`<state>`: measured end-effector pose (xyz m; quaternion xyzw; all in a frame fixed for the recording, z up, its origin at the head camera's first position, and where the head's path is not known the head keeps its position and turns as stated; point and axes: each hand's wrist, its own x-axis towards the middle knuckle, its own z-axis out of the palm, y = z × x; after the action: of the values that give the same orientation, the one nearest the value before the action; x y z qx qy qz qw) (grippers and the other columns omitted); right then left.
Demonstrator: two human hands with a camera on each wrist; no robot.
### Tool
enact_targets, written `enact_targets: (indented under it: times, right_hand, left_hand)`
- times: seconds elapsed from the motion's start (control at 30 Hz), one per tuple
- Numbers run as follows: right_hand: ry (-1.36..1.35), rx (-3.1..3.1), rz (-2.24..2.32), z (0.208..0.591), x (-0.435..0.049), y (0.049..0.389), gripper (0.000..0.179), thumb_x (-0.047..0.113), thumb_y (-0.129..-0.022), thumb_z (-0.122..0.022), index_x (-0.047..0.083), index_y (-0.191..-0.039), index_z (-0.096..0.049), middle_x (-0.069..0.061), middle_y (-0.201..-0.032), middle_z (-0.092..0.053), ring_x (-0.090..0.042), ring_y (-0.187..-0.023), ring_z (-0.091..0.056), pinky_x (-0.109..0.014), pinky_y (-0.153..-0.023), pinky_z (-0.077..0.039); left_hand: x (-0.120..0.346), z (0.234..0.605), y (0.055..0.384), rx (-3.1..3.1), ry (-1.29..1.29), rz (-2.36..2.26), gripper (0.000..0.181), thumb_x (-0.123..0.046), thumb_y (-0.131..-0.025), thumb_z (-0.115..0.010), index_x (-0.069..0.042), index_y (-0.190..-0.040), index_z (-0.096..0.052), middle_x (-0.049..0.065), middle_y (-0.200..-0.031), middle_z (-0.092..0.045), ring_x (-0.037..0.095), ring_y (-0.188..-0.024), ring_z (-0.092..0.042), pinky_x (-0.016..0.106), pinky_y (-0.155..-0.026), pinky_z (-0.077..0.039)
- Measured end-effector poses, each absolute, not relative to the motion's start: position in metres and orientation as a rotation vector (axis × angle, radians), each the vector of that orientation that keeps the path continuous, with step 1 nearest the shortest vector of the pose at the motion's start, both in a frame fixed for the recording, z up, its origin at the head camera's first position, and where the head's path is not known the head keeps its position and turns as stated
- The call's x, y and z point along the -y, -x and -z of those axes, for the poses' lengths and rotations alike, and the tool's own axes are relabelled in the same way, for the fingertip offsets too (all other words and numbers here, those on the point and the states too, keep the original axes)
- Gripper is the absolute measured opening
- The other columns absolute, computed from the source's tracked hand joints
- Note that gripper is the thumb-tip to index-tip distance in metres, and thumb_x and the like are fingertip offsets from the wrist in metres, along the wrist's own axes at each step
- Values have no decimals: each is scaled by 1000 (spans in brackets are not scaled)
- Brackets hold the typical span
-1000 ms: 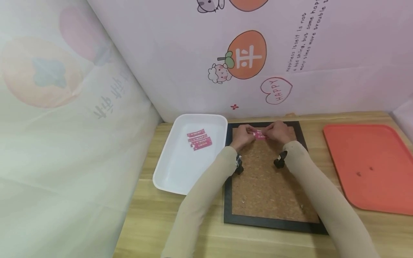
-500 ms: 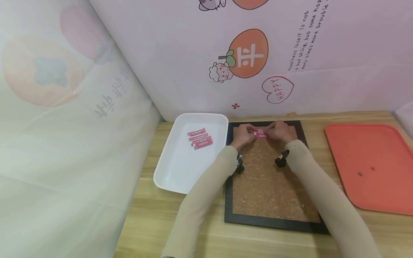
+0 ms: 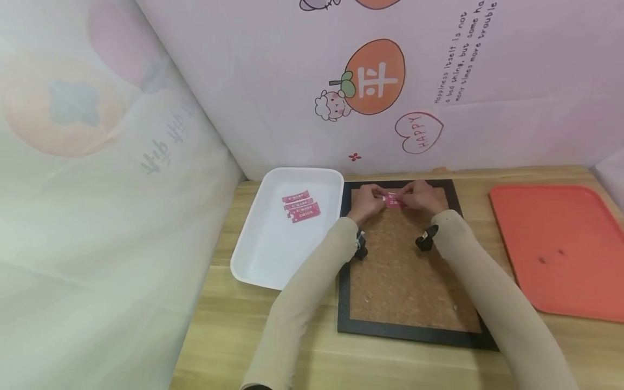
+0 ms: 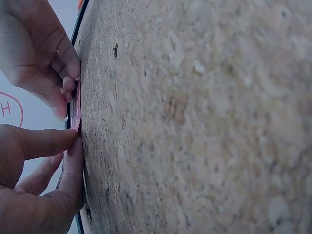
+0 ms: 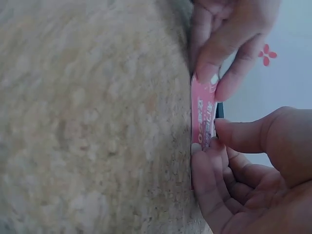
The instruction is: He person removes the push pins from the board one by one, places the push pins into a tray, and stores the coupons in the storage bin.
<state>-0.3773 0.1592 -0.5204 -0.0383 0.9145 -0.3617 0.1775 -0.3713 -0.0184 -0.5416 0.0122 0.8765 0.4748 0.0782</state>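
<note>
A pink printed paper ticket (image 3: 392, 201) lies near the far edge of the cork board (image 3: 404, 271), between both hands. The left hand (image 3: 366, 204) pinches its left end between thumb and finger, shown close up in the left wrist view. At the opposite end, the right hand (image 3: 420, 197) holds the ticket with thumb and fingertips. White lettering shows on the ticket (image 5: 202, 112) in the right wrist view, where the right hand (image 5: 258, 175) covers its lower part. The ticket sits close against the cork.
Left of the board, a white tray (image 3: 263, 244) holds several similar pink tickets (image 3: 301, 206). A red tray (image 3: 560, 227) stands to the right. The board has a black frame (image 3: 414, 333) and lies on a wooden table (image 3: 234, 346), with a printed white backdrop (image 3: 273, 108) behind.
The head view shifts slightly. Both hands stay at the ticket by the board's far edge, with only tiny finger movement.
</note>
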Motion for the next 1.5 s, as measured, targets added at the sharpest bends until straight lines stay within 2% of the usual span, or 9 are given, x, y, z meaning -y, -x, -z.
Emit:
enact_targets:
  times: [0.17, 0.4, 0.5, 0.6, 0.73, 0.93, 1.23, 1.37, 1.5]
  right_hand:
    - [107, -2623, 1017, 515, -161, 368, 40, 26, -105, -56, -4, -128, -67, -24, -122, -66, -27, -98, -58, -30, -78, -45]
    - [30, -2689, 976, 521, -167, 362, 40, 36, -105, -57, 6, -128, -68, -21, -124, -71, -30, -105, -61, -43, -86, -46]
    - [22, -2702, 994, 524, -169, 361, 39, 38, -104, -58, 8, -128, -69, -19, -124, -73, -28, -103, -63, -39, -83, -45]
    - [68, -2682, 1077, 525, -170, 360, 37, 32, -105, -59, 5, -128, -68, -23, -123, -73, -25, -97, -65, -30, -77, -47]
    - [97, -2677, 1126, 524, -170, 357, 35, 27, -104, -61, 2, -127, -68, -24, -120, -71, -23, -92, -64, -24, -70, -49]
    - [116, -2640, 1200, 523, -174, 348, 34, 23, -104, -62, 1, -129, -67, -26, -123, -67, -26, -95, -67, -22, -69, -52]
    - [190, -2626, 1268, 516, -185, 330, 32, 24, -105, -61, 2, -127, -65, -24, -118, -67, -23, -88, -69, -26, -69, -58]
    - [214, -2659, 1268, 508, -189, 320, 30, 23, -104, -60, 3, -125, -66, -22, -117, -67, -25, -90, -67, -30, -69, -58]
    - [277, -2750, 1257, 504, -193, 313, 28, 22, -102, -63, 1, -120, -69, -23, -114, -69, -29, -95, -65, -28, -70, -53]
  left_hand:
    - [16, 540, 368, -2634, -17, -1398, 26, -3, -87, -74, -11, -113, -75, 3, -101, -75, 12, -83, -64, 18, -67, -49]
    - [12, 539, 359, -2657, 26, -1348, 28, -5, -86, -76, -15, -112, -75, 1, -102, -72, 13, -88, -64, 22, -75, -52]
    - [11, 540, 357, -2659, 29, -1350, 27, -6, -87, -76, -15, -112, -75, 1, -104, -72, 13, -91, -64, 24, -79, -53]
    - [11, 539, 355, -2665, 25, -1361, 26, -7, -87, -76, -15, -112, -74, 1, -106, -72, 13, -93, -64, 24, -82, -53]
    - [14, 536, 350, -2644, 11, -1426, 24, -5, -88, -76, -11, -111, -76, 5, -108, -74, 15, -95, -66, 25, -86, -55]
    - [19, 535, 343, -2602, 30, -1527, 22, -1, -88, -75, -7, -109, -77, 9, -110, -75, 17, -97, -69, 28, -87, -59]
    - [28, 521, 325, -2628, 46, -1516, 28, -5, -89, -75, -13, -115, -76, 5, -117, -75, 19, -109, -69, 33, -97, -58]
    - [36, 508, 316, -2674, 9, -1500, 30, -9, -88, -77, -16, -117, -76, 3, -115, -74, 18, -107, -69, 34, -95, -58]
    - [48, 494, 310, -2679, -28, -1560, 29, -8, -87, -78, -15, -115, -77, 4, -110, -74, 17, -100, -71, 31, -89, -60]
